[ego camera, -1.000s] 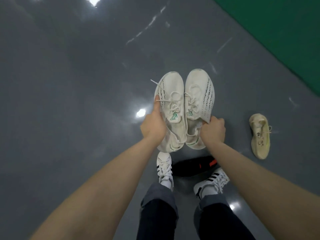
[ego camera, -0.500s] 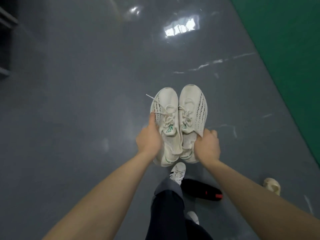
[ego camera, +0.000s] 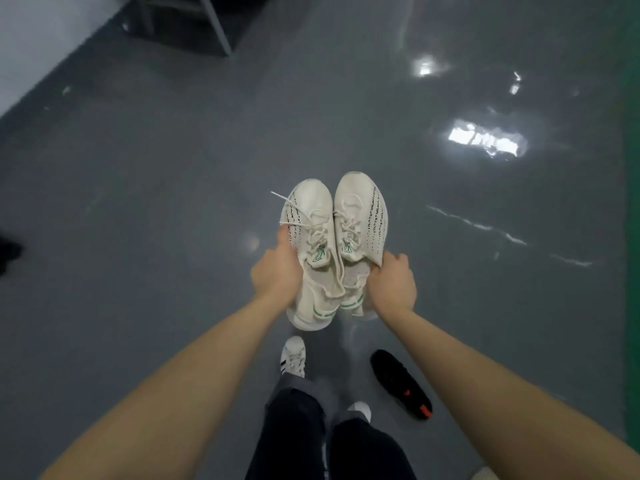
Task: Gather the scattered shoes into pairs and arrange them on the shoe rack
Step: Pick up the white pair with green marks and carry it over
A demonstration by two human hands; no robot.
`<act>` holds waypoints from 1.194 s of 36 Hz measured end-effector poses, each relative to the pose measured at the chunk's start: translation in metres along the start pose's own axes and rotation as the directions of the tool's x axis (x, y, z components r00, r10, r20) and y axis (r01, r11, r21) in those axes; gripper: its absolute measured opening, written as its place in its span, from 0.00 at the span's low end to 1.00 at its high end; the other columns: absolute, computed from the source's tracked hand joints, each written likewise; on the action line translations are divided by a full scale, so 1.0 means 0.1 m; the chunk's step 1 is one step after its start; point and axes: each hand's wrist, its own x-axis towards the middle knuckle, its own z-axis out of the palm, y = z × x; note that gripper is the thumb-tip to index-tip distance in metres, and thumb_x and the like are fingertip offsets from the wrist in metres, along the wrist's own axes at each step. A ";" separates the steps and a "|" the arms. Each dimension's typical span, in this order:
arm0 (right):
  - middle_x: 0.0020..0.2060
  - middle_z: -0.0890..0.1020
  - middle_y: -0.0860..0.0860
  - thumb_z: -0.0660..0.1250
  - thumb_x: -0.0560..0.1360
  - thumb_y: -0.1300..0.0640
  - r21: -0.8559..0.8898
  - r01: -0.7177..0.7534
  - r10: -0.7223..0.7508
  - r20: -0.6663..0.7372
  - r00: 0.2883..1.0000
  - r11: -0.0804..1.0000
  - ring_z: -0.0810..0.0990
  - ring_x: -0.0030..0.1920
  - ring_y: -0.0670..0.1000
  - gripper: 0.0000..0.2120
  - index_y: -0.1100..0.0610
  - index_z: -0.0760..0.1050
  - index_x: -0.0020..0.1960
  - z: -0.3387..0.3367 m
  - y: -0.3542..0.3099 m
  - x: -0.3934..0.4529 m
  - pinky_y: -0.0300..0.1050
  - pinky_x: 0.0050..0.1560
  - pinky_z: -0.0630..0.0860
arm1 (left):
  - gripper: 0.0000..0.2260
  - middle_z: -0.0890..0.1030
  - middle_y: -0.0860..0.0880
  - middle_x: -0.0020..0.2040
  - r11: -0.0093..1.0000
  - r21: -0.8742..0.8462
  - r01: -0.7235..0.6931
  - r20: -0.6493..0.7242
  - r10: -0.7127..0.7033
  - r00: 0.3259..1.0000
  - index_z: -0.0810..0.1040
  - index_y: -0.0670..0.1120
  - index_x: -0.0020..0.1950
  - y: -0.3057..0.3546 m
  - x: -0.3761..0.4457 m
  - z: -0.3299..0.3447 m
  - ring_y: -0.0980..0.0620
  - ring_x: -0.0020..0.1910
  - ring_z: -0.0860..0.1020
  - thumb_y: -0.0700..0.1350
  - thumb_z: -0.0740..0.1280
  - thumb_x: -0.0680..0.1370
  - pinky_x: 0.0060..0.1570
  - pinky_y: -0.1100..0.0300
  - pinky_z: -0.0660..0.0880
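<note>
I carry a pair of white knit sneakers with green logos side by side above the grey floor, toes pointing away from me. My left hand (ego camera: 275,271) grips the left sneaker (ego camera: 311,251) by its outer side. My right hand (ego camera: 393,284) grips the right sneaker (ego camera: 362,220) at its collar. A black shoe with an orange heel patch (ego camera: 400,382) lies on the floor by my right leg. A dark metal shoe rack (ego camera: 194,22) stands at the top of the view, only its lower part showing.
My own feet in white striped sneakers (ego camera: 293,355) step on the glossy grey floor. A white wall (ego camera: 31,53) runs along the upper left. A green floor strip (ego camera: 632,237) borders the right. A dark object (ego camera: 8,252) sits at the left edge.
I have walked forward with the pair held the same way. The rack has come into view at the top, the black shoe has slid down and right, and the beige shoe has left the view.
</note>
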 end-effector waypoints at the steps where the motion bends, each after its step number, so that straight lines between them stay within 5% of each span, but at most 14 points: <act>1: 0.54 0.72 0.58 0.54 0.77 0.60 -0.021 0.041 -0.040 0.026 0.999 0.999 0.75 0.51 0.61 0.12 0.62 0.73 0.55 0.08 -0.21 -0.10 0.50 0.47 0.71 | 0.20 0.80 0.40 0.51 0.998 -0.026 0.049 -0.017 -0.049 0.999 0.56 0.50 0.74 -0.23 -0.05 -0.14 0.39 0.51 0.78 0.44 0.53 0.82 0.42 0.54 0.67; 11: 0.54 0.73 0.59 0.54 0.78 0.57 -0.099 0.395 -0.361 0.254 0.898 0.913 0.77 0.50 0.63 0.14 0.62 0.74 0.54 0.76 -2.09 -0.98 0.52 0.49 0.73 | 0.19 0.79 0.40 0.52 0.923 -0.218 0.317 -0.135 -0.350 0.927 0.57 0.48 0.72 -2.11 -0.33 -1.33 0.40 0.51 0.76 0.42 0.53 0.81 0.43 0.53 0.68; 19: 0.51 0.77 0.60 0.55 0.75 0.62 -0.131 0.534 -0.466 0.346 0.814 0.835 0.75 0.42 0.60 0.11 0.62 0.76 0.50 1.58 -3.52 -1.72 0.46 0.42 0.70 | 0.17 0.79 0.40 0.53 0.873 -0.288 0.394 -0.220 -0.461 0.860 0.58 0.47 0.72 -3.53 -0.47 -2.27 0.40 0.52 0.76 0.44 0.52 0.82 0.44 0.53 0.68; 24: 0.52 0.75 0.59 0.55 0.75 0.63 -0.110 0.632 -0.558 0.374 0.741 0.767 0.77 0.50 0.63 0.11 0.62 0.75 0.50 2.04 -4.36 -2.25 0.48 0.45 0.70 | 0.18 0.79 0.40 0.54 0.839 -0.251 0.484 -0.284 -0.541 0.791 0.58 0.44 0.72 -4.34 -0.60 -2.78 0.39 0.52 0.76 0.42 0.53 0.82 0.41 0.53 0.66; 29: 0.52 0.75 0.58 0.56 0.76 0.63 -0.104 0.772 -0.666 0.444 0.600 0.627 0.77 0.50 0.62 0.10 0.63 0.74 0.51 2.49 -5.03 -2.72 0.47 0.44 0.69 | 0.18 0.79 0.39 0.51 0.781 -0.236 0.578 -0.312 -0.625 0.716 0.57 0.43 0.70 -5.10 -0.74 -3.13 0.39 0.48 0.77 0.39 0.53 0.81 0.41 0.52 0.69; 35: 0.43 0.74 0.56 0.57 0.74 0.62 -0.086 0.858 -0.709 0.526 0.470 0.506 0.74 0.42 0.59 0.08 0.58 0.67 0.36 2.91 -5.64 -3.15 0.45 0.41 0.68 | 0.16 0.80 0.41 0.48 0.703 -0.246 0.668 -0.342 -0.707 0.619 0.60 0.42 0.68 -5.75 -0.92 -3.36 0.41 0.44 0.78 0.38 0.54 0.80 0.38 0.54 0.67; 41: 0.49 0.75 0.59 0.57 0.77 0.58 -0.037 0.930 -0.755 0.573 0.319 0.365 0.77 0.49 0.63 0.11 0.62 0.76 0.49 3.40 -6.21 -3.58 0.49 0.46 0.71 | 0.18 0.81 0.40 0.52 0.583 -0.284 0.761 -0.343 -0.803 0.487 0.58 0.42 0.70 -6.35 -1.04 -3.53 0.40 0.51 0.78 0.38 0.54 0.80 0.52 0.51 0.68; 43: 0.48 0.74 0.58 0.57 0.78 0.58 -0.019 0.951 -0.764 0.590 0.260 0.308 0.77 0.49 0.62 0.11 0.62 0.75 0.49 3.55 -6.43 -3.72 0.48 0.45 0.70 | 0.18 0.80 0.40 0.52 0.544 -0.318 0.777 -0.335 -0.831 0.444 0.59 0.42 0.69 -6.56 -1.05 -3.64 0.40 0.50 0.78 0.37 0.54 0.80 0.49 0.51 0.69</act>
